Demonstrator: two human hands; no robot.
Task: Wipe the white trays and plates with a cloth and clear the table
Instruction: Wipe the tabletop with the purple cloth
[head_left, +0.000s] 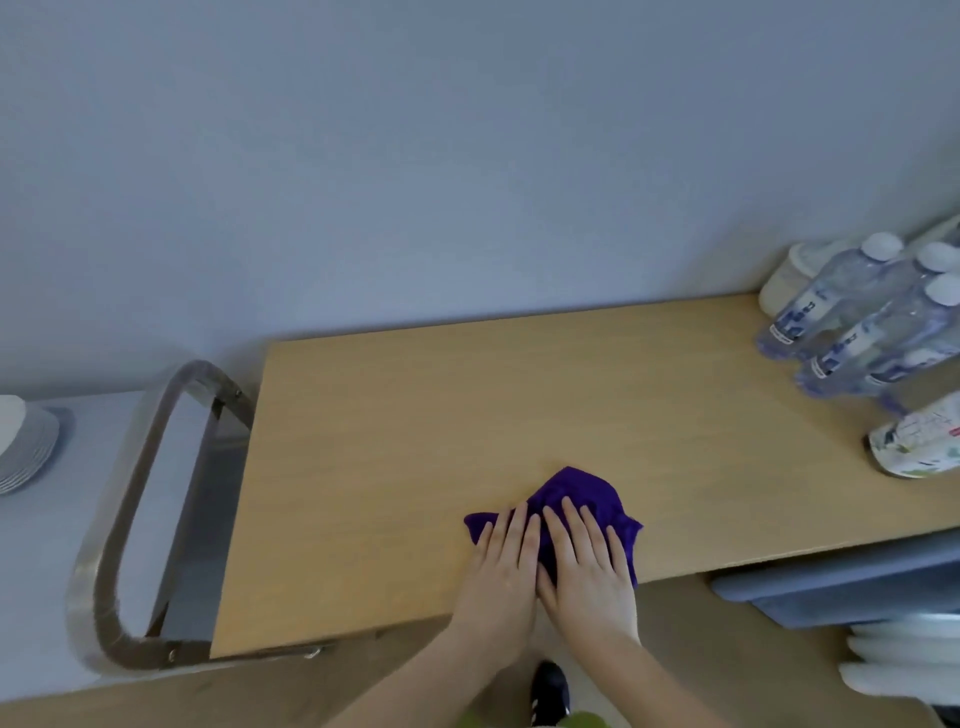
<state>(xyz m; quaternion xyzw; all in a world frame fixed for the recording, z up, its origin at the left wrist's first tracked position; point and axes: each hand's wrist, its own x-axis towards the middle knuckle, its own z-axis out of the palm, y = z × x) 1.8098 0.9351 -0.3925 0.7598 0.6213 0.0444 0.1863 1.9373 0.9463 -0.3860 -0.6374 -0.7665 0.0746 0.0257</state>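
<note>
Both hands flat on the purple cloth (582, 499), fingers straight, near the table's (415, 415) front edge: left hand (501, 566) on its left part, right hand (589, 566) just beside, touching.

I count one purple cloth (582, 499) under my two hands, my left hand (501, 566) and my right hand (587, 566). There is one wooden table (415, 426). At its far right stand three clear water bottles (857, 317), one white cup (789, 275) and one printed packet (919, 447). One stack of white plates (23, 447) sits at far left.
</note>
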